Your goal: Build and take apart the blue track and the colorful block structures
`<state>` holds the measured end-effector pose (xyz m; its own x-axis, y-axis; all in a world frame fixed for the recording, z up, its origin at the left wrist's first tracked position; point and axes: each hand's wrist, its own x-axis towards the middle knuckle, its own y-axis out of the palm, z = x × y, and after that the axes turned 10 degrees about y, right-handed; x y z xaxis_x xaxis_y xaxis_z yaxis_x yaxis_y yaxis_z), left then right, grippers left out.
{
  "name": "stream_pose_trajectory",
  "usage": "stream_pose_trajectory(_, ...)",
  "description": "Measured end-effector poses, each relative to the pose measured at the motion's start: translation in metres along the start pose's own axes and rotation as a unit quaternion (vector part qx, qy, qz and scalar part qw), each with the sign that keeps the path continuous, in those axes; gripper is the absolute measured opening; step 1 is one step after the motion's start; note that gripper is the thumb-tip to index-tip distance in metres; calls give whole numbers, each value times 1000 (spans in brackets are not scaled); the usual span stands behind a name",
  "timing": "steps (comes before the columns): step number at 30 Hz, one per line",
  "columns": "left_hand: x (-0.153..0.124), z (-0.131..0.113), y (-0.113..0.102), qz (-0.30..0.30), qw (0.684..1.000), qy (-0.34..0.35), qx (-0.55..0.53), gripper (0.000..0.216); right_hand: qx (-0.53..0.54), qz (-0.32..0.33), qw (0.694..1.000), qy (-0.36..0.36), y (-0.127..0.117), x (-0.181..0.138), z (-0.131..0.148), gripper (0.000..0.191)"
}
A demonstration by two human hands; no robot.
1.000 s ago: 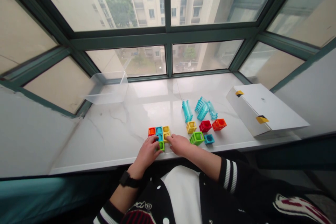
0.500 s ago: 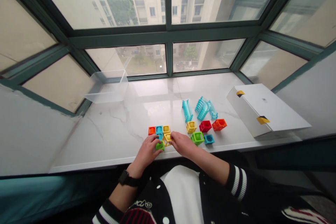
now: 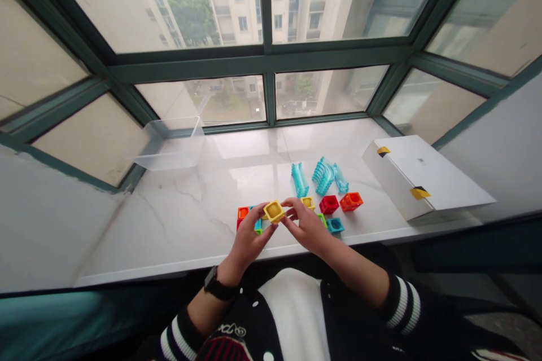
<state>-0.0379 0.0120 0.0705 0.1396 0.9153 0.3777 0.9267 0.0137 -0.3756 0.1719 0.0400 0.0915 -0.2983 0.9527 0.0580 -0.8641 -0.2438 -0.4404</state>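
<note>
A yellow cube block (image 3: 274, 211) is raised above the ledge with its hollow face turned up. My left hand (image 3: 249, 240) grips it from the left, thumb below and fingers behind. On its right side my right hand (image 3: 308, 227) pinches the same block between thumb and fingers. Behind and under my left hand sits a cluster of cube blocks, partly covered: an orange block (image 3: 243, 212) shows at its left, with bits of blue, green and red. A green block (image 3: 322, 220) is half hidden by my right hand, close to a blue block (image 3: 335, 225).
Another yellow block (image 3: 307, 203), a red block (image 3: 329, 204) and an orange-red block (image 3: 351, 201) stand to the right. Clear blue track pieces (image 3: 324, 175) lie behind them. A transparent bin (image 3: 169, 152) is at back left, a white box (image 3: 427, 175) at right. Windows border the ledge (image 3: 169, 248).
The yellow block has come up off the cluster into both hands and turned its hollow face upward. My left hand has moved from the green block to the yellow one.
</note>
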Motion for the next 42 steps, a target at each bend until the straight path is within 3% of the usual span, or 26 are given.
stream_pose_trajectory(3,10,-4,6,19,999,45,9,48,-4,9,999,-51,-25,3,1,48)
stream_pose_trajectory(6,23,-12,15,54,994,93,24,47,-40,45,995,-75,-52,5,0,49)
stream_pose_trajectory(10,41,-18,31,89,988,126,31,56,-77,32,994,-71,-82,5,-5,46)
stream_pose_trajectory(13,51,-6,45,80,989,123,4,61,-88,-24,994,-51,-99,4,-16,41)
stream_pose_trajectory(16,54,19,61,82,995,57,-26,52,-93,-110,990,-11,-110,4,-31,41)
stream_pose_trajectory(20,51,51,83,112,992,-41,-27,53,-111,-134,984,24,-114,6,-50,43)
stream_pose_trajectory(29,63,75,110,151,983,-104,-9,67,-175,-93,979,51,-105,26,-73,45)
stream_pose_trajectory(34,64,79,115,179,980,-88,10,55,-193,-73,976,61,-101,32,-85,46)
stream_pose_trajectory(42,60,90,119,175,981,-68,40,43,-204,-39,975,80,-98,36,-90,48)
